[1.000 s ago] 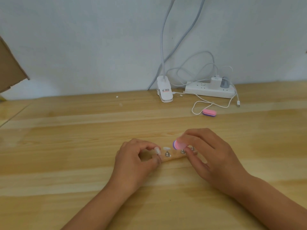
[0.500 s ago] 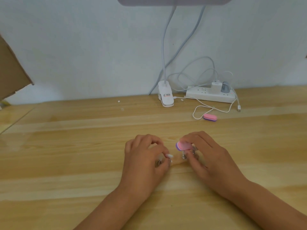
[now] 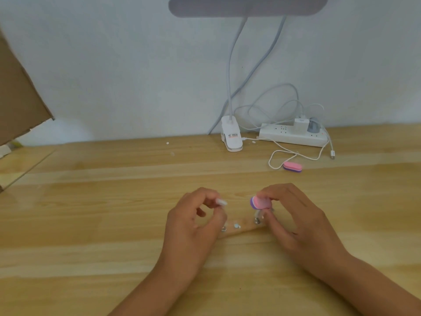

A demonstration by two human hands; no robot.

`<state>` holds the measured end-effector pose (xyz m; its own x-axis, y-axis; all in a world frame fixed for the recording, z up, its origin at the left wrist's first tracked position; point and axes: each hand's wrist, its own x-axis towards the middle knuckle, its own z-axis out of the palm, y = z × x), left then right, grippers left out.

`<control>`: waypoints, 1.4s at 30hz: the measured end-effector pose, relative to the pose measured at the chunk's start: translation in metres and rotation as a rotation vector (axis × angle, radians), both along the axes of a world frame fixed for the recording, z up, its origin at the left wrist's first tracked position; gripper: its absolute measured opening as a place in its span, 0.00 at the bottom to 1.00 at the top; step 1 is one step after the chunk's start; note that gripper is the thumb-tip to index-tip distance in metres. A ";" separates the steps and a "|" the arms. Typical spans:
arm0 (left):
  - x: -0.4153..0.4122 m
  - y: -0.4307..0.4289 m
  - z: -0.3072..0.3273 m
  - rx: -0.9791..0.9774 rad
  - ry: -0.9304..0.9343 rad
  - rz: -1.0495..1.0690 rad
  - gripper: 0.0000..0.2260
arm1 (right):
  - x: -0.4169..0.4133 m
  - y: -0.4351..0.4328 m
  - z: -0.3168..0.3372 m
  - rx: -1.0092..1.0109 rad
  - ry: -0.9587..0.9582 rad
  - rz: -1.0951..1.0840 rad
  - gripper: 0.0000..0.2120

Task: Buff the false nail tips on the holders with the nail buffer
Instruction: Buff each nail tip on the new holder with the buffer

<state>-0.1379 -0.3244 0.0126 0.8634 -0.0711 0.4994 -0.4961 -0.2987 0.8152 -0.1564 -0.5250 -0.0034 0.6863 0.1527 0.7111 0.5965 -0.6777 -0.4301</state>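
Note:
My left hand [image 3: 193, 224] pinches a white false nail tip on its holder [image 3: 221, 202], raised above the table between thumb and forefinger. My right hand [image 3: 293, 215] grips a small pink and purple nail buffer [image 3: 259, 202], a hand's width to the right of the lifted tip and apart from it. Between my hands a clear holder base [image 3: 241, 229] lies on the wooden table [image 3: 114, 224]. Small metal holders [image 3: 257, 221] stand on it, one beside my left hand [image 3: 224, 229]. A small whitish spot [image 3: 237, 226] shows at the middle of the base.
A second pink and purple buffer [image 3: 292, 167] lies farther back on the right by a white cable [image 3: 276, 156]. A clip lamp base [image 3: 231, 136] and a white power strip [image 3: 293, 135] stand by the wall. Its lamp head [image 3: 248, 6] hangs overhead. Cardboard [image 3: 18, 99] leans at the left.
My left hand has lifted one nail tip holder off the base and raised it. My right hand with the buffer stays over the right end of the base.

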 end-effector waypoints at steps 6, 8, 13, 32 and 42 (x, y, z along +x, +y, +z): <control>0.002 0.006 -0.009 0.171 -0.033 -0.031 0.06 | -0.007 0.007 0.002 0.003 -0.082 0.087 0.12; -0.001 0.007 -0.009 0.240 -0.077 -0.069 0.06 | -0.010 0.010 0.001 0.005 -0.100 0.137 0.10; -0.009 0.004 -0.005 0.344 -0.165 -0.149 0.08 | -0.011 0.016 0.000 -0.019 -0.149 0.196 0.11; -0.013 0.003 -0.004 0.242 -0.112 -0.129 0.12 | -0.017 0.017 0.000 -0.155 -0.160 0.228 0.15; -0.011 0.006 -0.006 0.244 -0.146 -0.090 0.07 | -0.012 0.010 -0.002 -0.170 -0.117 0.253 0.15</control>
